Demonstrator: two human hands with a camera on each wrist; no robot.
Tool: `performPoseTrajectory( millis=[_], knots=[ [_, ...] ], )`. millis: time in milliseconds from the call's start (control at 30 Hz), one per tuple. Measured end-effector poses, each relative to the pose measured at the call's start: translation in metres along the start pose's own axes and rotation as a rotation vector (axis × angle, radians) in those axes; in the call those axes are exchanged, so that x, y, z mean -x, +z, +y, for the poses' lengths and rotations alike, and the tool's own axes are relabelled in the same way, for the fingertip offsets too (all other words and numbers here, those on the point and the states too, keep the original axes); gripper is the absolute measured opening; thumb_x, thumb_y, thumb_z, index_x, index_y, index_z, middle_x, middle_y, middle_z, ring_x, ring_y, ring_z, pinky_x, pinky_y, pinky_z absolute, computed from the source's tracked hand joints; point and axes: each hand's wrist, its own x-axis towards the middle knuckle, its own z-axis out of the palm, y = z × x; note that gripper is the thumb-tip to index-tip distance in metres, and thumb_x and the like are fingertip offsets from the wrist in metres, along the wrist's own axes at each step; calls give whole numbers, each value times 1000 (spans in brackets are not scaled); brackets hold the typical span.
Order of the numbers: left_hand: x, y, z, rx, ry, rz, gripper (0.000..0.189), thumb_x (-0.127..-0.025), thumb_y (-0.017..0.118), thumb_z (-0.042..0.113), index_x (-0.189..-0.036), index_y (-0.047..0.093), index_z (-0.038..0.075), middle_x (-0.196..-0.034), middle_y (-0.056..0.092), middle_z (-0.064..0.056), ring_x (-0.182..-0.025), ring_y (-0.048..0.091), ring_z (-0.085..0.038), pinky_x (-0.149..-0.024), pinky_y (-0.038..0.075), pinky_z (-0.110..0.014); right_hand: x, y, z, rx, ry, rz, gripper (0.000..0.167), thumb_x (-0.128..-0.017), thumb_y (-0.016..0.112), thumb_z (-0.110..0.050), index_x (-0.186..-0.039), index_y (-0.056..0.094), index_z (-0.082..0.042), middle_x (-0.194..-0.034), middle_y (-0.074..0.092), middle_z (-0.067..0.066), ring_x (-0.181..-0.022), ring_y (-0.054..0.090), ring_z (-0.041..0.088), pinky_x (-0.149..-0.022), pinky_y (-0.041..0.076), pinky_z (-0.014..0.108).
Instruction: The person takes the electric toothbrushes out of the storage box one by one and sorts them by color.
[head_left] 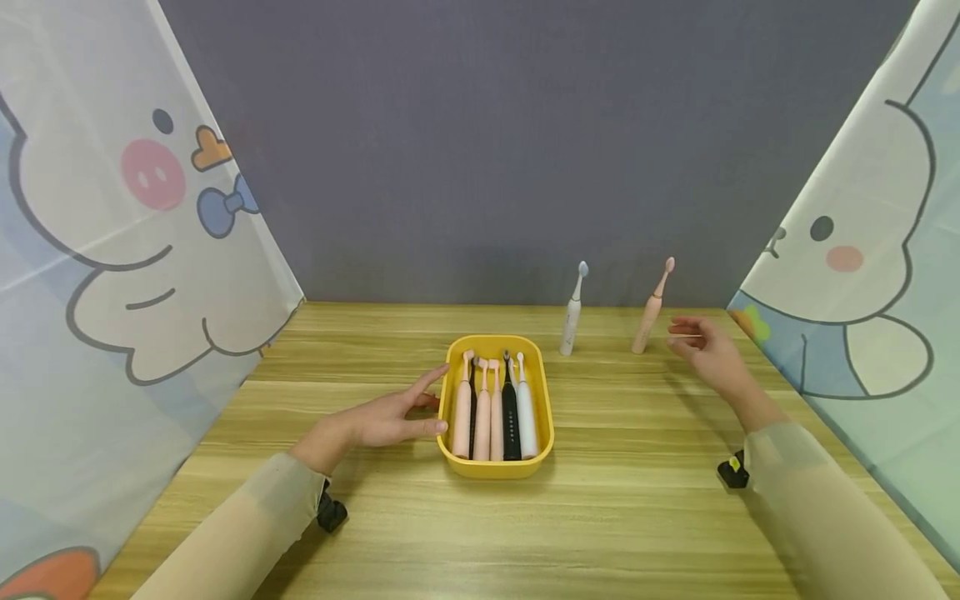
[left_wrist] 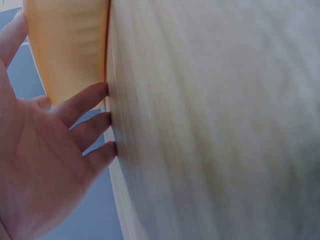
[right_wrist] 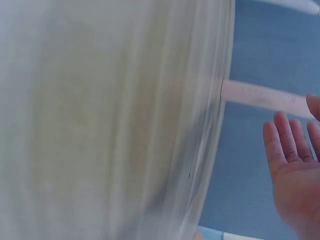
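A yellow plastic basket sits mid-table with several electric toothbrushes side by side in it. Among them are a pink one, a black one and a white one. My left hand is at the basket's left side, fingers spread, thumb and index fingertip right at the rim. Behind the basket to the right, a white toothbrush with a bluish head stands upright. Farther right stands a pink toothbrush. Just right of that one my right hand hovers, fingers loosely bent, holding nothing.
The wood-grain table runs back to a dark grey panel. Cloths with cartoon animals hang at the left and right. A black wrist device shows below the right sleeve.
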Motion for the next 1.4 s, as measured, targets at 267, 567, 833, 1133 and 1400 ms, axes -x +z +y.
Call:
performPoseTrajectory(
  millis=[267,567,833,1133,1400],
  knots=[
    [0,0,0,5,-1,1,99,-107,64,61,-178,0,36,-168,50,-22,-158,45,-45,-129,30,-71,13,14,-21,-75,-24,-63,53,-114,61,-14,-157,44,10,-145,60,27,-105,60,-14,-88,58,12],
    [-1,1,-3,13,-1,0,99,-107,65,60,-178,0,35,-168,50,-22,-158,45,-45,-129,30,-72,19,42,-58,-228,-76,-131,50,-113,63,-15,-154,49,9,-129,65,-9,-112,70,2,-93,61,18],
    [0,0,-2,13,-10,2,100,-106,65,61,-178,0,36,-168,50,-22,-158,45,-45,-129,29,-72,15,71,-86,-277,-62,-196,50,-113,64,-17,-155,49,7,-148,58,29,-118,71,8,-98,60,20],
    [1,0,-1,19,-10,-2,101,-106,66,60,-178,0,33,-167,51,-23,-157,45,-46,-129,30,-71,7,108,-112,-354,-132,-233,46,-110,65,-5,-152,51,10,-145,59,33,-113,70,9,-98,60,19],
    [0,0,-1,15,-10,0,100,-106,66,61,-178,0,36,-167,50,-22,-157,45,-46,-129,30,-72,3,140,-136,-351,-149,-279,44,-110,67,-9,-150,55,4,-145,60,34,-120,68,33,-102,63,39]
  ],
)
